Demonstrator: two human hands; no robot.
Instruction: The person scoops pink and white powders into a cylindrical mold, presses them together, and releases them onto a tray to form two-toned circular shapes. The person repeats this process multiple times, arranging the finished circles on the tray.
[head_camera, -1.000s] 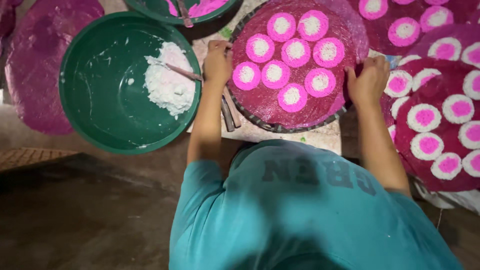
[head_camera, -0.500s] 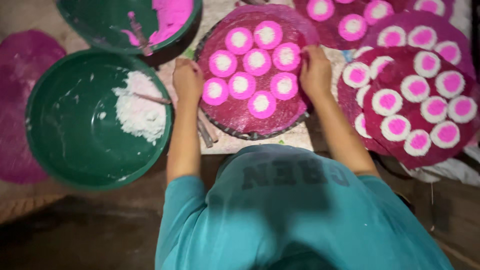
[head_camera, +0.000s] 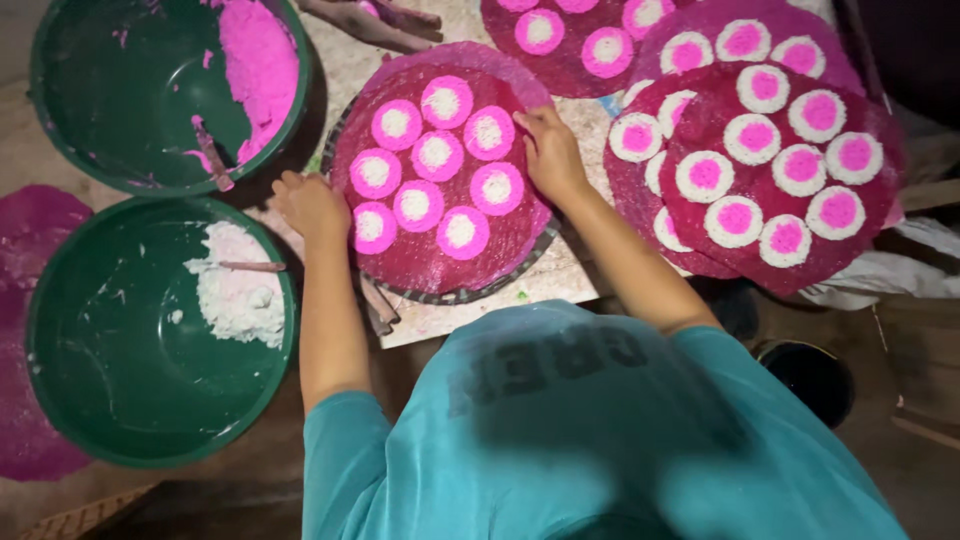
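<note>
round tray (head_camera: 440, 292) sits centre frame, a dark pink sheet over it carrying 9 pink discs with white centres (head_camera: 437, 154). left hand (head_camera: 312, 205) grips the rim at 9 o'clock, fingers curled over the edge; right hand (head_camera: 550, 152) at 2 o'clock, fingers bent flat on the sheet, seemingly steadying it. two green basins at 9–10 o'clock: white paste (head_camera: 236, 293), pink paste (head_camera: 258, 62). stacked sheets at 2 o'clock (head_camera: 770, 165), white discs with pink centres.

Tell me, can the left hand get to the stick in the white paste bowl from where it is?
Probably yes. The left hand rests on the tray's left edge, right beside the bowl. The stick lies on the white paste near that rim, and nothing sits between them.
</note>
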